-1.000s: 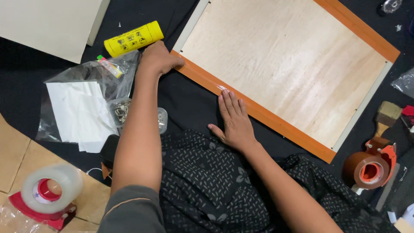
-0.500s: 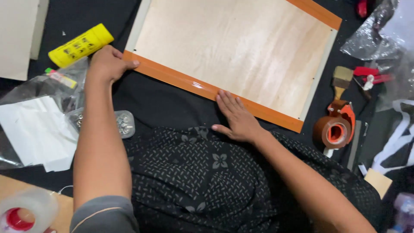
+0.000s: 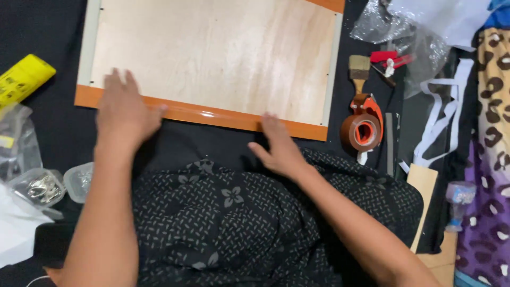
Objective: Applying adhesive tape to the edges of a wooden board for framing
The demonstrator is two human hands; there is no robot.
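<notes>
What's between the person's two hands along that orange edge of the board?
In the head view, only bare glossy orange edge runs between the left hand and right hand, with black cloth just below it.

yellow labelled tube [image 3: 21,79] at left edge

Black cloth floor covering [image 3: 48,32] — framed plywood board [image 3: 212,53], tape dispenser [image 3: 364,127], brush [image 3: 359,69], yellow tube [image 3: 21,79].
</notes>
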